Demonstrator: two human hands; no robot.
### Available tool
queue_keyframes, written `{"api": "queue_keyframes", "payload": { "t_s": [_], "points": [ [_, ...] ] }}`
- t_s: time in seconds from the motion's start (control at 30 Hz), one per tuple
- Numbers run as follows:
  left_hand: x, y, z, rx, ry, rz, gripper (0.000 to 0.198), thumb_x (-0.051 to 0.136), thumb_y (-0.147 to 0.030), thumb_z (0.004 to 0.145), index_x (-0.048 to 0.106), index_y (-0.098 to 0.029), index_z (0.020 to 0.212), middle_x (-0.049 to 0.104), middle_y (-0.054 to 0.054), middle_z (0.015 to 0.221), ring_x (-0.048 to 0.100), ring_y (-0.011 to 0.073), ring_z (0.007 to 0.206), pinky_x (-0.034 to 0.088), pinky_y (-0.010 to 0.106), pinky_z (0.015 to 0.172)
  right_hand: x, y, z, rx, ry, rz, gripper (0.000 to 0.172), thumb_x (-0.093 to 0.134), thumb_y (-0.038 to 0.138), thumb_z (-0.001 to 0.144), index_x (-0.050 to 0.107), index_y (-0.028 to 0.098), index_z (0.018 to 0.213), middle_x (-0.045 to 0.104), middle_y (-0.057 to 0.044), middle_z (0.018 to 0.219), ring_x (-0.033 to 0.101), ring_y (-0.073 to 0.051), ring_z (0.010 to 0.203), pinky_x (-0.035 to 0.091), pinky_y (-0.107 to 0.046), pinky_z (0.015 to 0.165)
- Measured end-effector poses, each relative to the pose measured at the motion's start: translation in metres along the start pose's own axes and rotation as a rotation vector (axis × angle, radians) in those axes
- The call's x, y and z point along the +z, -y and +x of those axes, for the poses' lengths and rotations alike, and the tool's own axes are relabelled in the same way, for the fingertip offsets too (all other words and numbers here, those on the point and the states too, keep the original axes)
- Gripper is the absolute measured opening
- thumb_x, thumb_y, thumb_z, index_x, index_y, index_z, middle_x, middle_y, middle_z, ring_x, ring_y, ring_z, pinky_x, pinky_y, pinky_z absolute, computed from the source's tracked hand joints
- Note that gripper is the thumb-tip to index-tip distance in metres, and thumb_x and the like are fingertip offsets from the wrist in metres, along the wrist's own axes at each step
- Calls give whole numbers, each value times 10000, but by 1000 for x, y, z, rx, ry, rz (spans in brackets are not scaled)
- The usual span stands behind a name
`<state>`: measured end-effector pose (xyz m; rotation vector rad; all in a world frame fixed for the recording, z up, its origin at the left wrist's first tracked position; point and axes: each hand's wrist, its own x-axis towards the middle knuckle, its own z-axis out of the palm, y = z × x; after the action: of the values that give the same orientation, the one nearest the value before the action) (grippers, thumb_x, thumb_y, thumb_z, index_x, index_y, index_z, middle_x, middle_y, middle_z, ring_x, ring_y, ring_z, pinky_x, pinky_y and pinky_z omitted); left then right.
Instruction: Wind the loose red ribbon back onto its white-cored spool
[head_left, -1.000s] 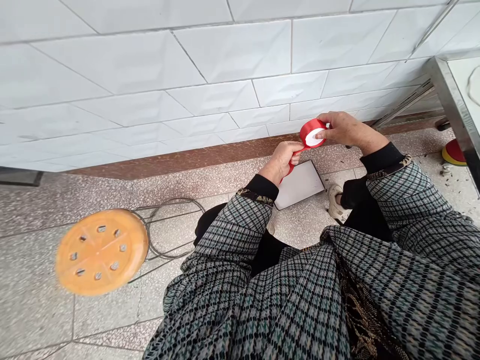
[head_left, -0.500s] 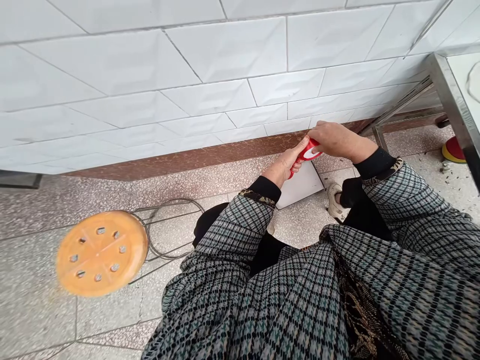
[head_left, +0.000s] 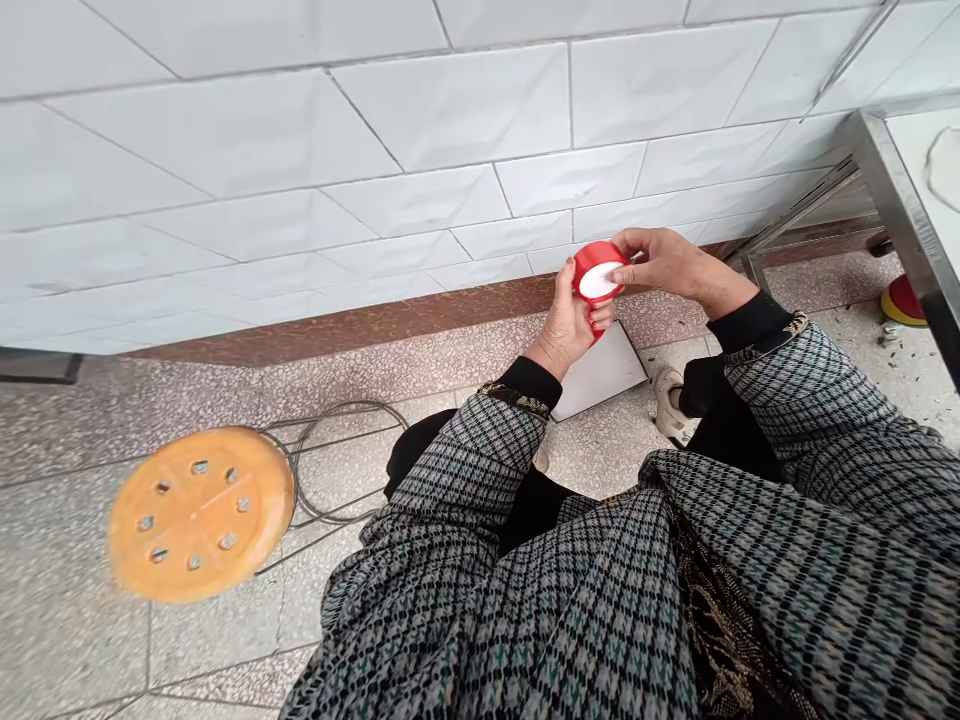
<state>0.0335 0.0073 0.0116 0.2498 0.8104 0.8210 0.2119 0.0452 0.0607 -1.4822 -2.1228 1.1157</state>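
A red ribbon roll (head_left: 598,279) with a white round face is held up in front of the tiled wall. My right hand (head_left: 664,264) pinches the roll from the right, fingers closed on its rim and face. My left hand (head_left: 564,325) sits just below and left of the roll, fingers curled around the red ribbon end that hangs from it. Both arms wear checked sleeves with black cuffs.
A white flat board (head_left: 604,371) lies on the speckled floor below my hands, beside my shoe (head_left: 667,402). An orange round stool (head_left: 199,510) with a wire frame stands at the left. A metal table edge (head_left: 892,205) is at the right, with a red and yellow object (head_left: 906,300) under it.
The roll dipped low between both hands half a second ago, and is now raised again with its white face showing. My left hand has shifted up close under it.
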Motion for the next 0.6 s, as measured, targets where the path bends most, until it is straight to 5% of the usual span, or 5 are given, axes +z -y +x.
{"api": "queue_keyframes", "payload": {
  "t_s": [0.2,0.43,0.6],
  "points": [
    [5,-3,-6,81,-26,-15,649,508,-826,1029,728,-216,983,417,-52,589,385,92,464,317,245,442,21,9,0,20,-6,337,501,833,594,919,768,191,1209,796,-79,1017,698,-266,1019,614,-429,883],
    [2,-3,-3,83,74,-72,610,587,-802,1017,719,-207,985,466,-39,610,411,93,488,339,244,467,10,-1,4,-36,-60,265,542,786,651,925,785,190,1209,800,-99,1127,698,-281,1093,592,-443,958],
    [-10,-4,3,155,108,11,355,679,-378,1072,635,-170,787,552,-29,662,422,55,522,390,218,553,-16,-5,1,-40,-97,271,529,821,650,897,784,195,1166,798,-96,1086,687,-296,1083,582,-445,940]
  ]
}}
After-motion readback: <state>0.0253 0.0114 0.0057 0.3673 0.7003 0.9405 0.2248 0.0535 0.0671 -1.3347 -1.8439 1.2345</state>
